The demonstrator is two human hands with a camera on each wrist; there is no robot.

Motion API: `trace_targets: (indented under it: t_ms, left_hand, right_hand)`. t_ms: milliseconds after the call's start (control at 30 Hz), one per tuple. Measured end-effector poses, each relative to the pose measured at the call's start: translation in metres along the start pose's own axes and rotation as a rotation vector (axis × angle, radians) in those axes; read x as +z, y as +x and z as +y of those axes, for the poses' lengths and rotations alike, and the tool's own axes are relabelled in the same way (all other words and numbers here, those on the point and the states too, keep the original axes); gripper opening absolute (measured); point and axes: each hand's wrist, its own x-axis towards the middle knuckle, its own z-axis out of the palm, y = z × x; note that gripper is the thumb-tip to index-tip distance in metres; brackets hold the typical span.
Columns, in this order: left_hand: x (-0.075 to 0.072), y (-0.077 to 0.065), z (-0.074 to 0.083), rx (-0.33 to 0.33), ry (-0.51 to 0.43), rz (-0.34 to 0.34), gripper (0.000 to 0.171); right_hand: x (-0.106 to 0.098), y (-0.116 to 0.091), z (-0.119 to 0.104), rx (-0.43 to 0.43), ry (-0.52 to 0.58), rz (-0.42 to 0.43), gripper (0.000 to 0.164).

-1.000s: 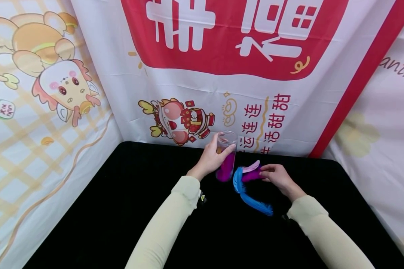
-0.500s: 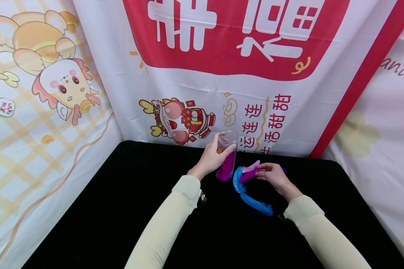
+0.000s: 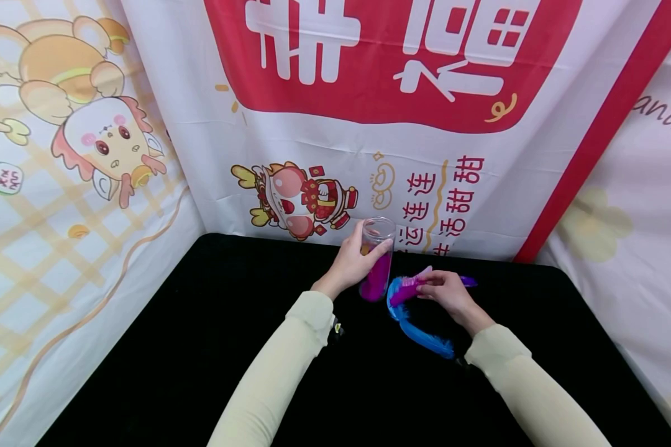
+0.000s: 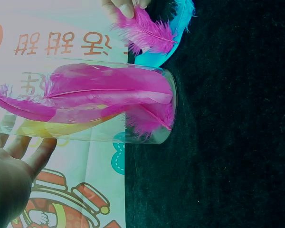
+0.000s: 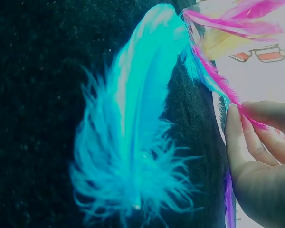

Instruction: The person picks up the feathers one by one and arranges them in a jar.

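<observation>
My left hand [image 3: 351, 264] grips a clear cylindrical jar [image 3: 379, 227] upright near the back of the black table. Inside the jar are magenta feathers [image 4: 109, 85] and a yellow feather [image 4: 57, 128], best seen in the left wrist view. Just right of the jar, my right hand [image 3: 450, 295] pinches a magenta feather [image 3: 407, 290] between thumb and fingertips. A pale pink feather tip [image 3: 427, 270] shows behind that feather. Close below lies a blue feather [image 3: 427, 338], with another blue feather [image 3: 393, 301] curving up beside the magenta one.
Beyond my right hand a purple feather [image 3: 468, 281] lies on the black table [image 3: 257, 372]. A printed cloth [image 3: 313, 136] hangs directly behind the jar. More patterned cloth [image 3: 78, 261] rises along the left side.
My right hand has moved left with the magenta feather, closer to the jar, bringing the purple feather into sight behind it. The left hand and jar stay in place.
</observation>
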Motion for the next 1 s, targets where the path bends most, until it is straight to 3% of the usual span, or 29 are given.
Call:
trace_targets:
  t_ms: [533, 1000]
  left_hand:
    - [0.0, -0.001, 0.0, 0.001, 0.001, 0.004, 0.07]
    - [0.0, -0.002, 0.0, 0.012, 0.002, 0.001, 0.069]
  right_hand:
    - [0.002, -0.003, -0.01, -0.024, 0.03, -0.004, 0.028]
    - [0.001, -0.006, -0.03, -0.048, 0.014, 0.013, 0.032]
